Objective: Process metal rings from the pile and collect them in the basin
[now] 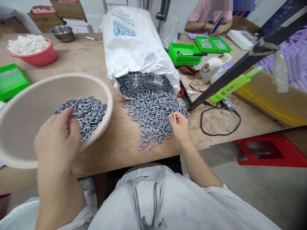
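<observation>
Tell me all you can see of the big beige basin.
The basin is wide, round and pale beige, apparently plastic, with a thick rounded rim. It sits open side up on the tabletop, left of the white bag. Grey rings lie heaped against its right inner side. The left hand reaches over its near rim; contact there is unclear.

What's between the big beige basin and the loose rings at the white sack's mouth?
In the head view, a bare strip of wooden tabletop lies between the basin and the loose rings.
</observation>
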### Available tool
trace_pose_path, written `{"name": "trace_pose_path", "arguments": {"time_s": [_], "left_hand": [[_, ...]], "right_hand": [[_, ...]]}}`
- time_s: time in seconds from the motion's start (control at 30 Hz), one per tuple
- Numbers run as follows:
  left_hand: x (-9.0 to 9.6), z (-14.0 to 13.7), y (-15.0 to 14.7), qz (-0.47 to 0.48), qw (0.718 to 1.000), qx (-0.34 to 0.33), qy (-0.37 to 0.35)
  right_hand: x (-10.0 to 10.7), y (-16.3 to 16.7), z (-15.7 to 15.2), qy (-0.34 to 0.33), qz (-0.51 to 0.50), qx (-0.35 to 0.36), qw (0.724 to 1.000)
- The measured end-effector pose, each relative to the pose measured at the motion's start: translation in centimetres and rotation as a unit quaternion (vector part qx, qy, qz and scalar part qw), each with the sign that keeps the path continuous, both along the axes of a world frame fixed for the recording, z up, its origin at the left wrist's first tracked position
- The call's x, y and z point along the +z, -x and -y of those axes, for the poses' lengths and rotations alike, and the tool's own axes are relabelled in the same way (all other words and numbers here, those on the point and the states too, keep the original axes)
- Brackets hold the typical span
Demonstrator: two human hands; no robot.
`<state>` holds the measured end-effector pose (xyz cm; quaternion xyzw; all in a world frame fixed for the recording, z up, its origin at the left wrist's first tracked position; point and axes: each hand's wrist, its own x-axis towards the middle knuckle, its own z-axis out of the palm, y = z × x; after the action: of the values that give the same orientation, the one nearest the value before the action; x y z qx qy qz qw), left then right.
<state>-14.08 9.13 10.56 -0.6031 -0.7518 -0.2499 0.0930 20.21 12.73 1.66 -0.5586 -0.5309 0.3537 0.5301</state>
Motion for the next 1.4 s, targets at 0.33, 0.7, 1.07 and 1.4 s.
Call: {"name": "trace_pose_path", "arguments": {"time_s": [0.33,0.7,1.07,1.4], "left_hand": [[-5.9,0.7,-11.6,-0.004,0.901,-0.427,0.069],[-12.4,-1.3,-13.3,-0.120,0.898,-0.390,0.166],[-10.7,0.0,-11.8,-0.087,0.917,-0.366,0.135],[-12.3,0.1,-17.4,-0.143,0.832,-0.531,0.077]], "right_hand": [[-3.8,-7.1,-0.5,-0.008,0.332,-0.124,0.935],[-5.3,-2.0,0.0,0.020,0.384,-0.014,0.923],[-3.5,-0.1,-0.4,0.012,0.380,0.042,0.924],[-0.2,-0.9,0.7,0.016,0.414,0.062,0.908]]}}
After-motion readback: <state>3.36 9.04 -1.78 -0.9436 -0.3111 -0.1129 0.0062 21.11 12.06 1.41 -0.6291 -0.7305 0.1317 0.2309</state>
